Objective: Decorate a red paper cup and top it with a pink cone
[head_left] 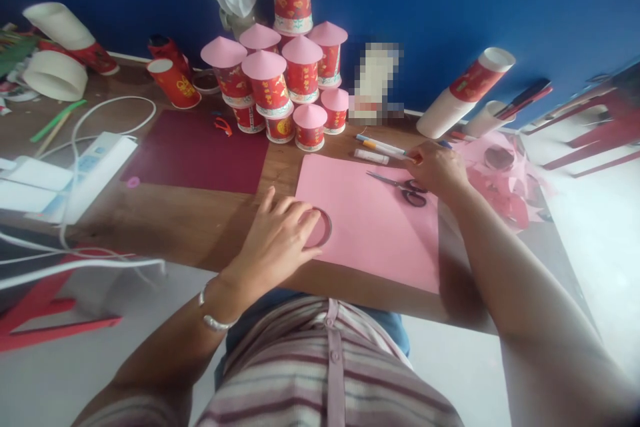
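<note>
My left hand [273,240] lies with its fingers spread at the left edge of a pink sheet of paper [370,233]. Its thumb and forefinger rest against a thin dark ring [331,227] lying flat on that sheet. At the paper's far right corner, my right hand [440,167] has its fingers pinched together at the end of a white pen [395,152]. Just below that hand, scissors with dark handles [413,195] lie on the sheet, blades pointing left. A small white tube [371,157] lies beside the pen, along the far edge of the paper.
Red paper cups with pink cone tops [265,80] stand stacked at the back. A dark red sheet [200,153] lies left of centre. White cables and a power strip [95,173] occupy the left. Pink scraps [500,180] and a leaning cup stack [465,93] are at right.
</note>
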A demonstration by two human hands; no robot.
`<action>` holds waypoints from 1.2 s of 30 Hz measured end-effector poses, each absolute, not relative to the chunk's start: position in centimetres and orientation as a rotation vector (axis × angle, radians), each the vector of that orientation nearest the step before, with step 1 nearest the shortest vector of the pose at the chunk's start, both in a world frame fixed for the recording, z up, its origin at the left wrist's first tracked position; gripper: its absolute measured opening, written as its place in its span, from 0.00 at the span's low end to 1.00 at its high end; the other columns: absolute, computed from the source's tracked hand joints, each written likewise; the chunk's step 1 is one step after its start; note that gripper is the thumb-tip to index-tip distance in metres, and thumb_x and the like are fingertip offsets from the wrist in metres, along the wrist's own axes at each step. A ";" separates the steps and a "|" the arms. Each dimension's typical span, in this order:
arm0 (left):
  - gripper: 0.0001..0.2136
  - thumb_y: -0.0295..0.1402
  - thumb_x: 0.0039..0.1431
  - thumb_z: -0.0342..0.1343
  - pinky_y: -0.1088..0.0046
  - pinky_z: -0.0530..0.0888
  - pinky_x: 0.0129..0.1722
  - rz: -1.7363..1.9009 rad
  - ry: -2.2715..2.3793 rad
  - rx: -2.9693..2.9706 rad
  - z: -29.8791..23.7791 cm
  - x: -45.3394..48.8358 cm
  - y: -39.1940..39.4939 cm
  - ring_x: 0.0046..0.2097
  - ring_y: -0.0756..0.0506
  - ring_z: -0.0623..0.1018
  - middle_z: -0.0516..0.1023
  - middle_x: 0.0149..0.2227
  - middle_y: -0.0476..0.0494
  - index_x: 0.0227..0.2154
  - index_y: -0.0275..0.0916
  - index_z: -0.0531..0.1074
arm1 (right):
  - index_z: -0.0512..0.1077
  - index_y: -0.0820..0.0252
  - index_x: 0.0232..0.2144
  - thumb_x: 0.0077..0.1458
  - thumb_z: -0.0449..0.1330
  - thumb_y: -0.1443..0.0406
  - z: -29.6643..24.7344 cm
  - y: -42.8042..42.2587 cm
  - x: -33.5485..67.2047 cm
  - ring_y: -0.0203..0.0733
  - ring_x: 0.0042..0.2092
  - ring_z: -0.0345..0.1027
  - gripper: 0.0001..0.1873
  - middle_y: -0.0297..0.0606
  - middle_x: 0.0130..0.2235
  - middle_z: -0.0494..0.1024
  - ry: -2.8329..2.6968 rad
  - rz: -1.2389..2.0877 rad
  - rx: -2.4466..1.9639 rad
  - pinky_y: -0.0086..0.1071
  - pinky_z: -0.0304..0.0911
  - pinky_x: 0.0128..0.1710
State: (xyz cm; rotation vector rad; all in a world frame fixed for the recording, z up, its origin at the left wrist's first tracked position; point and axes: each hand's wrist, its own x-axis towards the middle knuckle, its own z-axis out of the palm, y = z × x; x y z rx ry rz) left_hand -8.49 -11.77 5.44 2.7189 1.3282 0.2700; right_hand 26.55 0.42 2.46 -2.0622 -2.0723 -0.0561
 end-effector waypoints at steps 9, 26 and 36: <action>0.20 0.35 0.67 0.57 0.58 0.73 0.61 0.721 1.398 2.598 7.2 -9.0 -9.4 0.61 0.38 0.75 0.75 0.60 0.36 0.61 0.40 0.68 | 0.76 0.59 0.30 0.50 0.68 0.64 6.7 -2.6 24.1 0.38 0.27 0.71 0.05 0.36 0.26 0.78 -1.446 0.716 -1.452 0.34 0.69 0.32; 0.07 0.30 0.65 0.60 0.68 0.75 0.40 0.684 1.164 2.501 5.8 -5.2 -0.9 0.39 0.44 0.83 0.85 0.38 0.39 0.40 0.34 0.82 | 0.75 0.53 0.37 0.58 0.56 0.39 4.2 -1.9 20.9 0.38 0.25 0.60 0.26 0.29 0.23 0.62 -1.327 0.893 -1.199 0.36 0.67 0.28; 0.09 0.27 0.65 0.56 0.66 0.73 0.41 0.260 1.156 2.776 4.0 -0.4 3.2 0.47 0.38 0.80 0.83 0.43 0.34 0.44 0.33 0.78 | 0.70 0.50 0.35 0.58 0.53 0.39 2.0 -0.3 23.2 0.41 0.26 0.60 0.24 0.29 0.22 0.58 -1.204 0.788 -1.290 0.38 0.63 0.28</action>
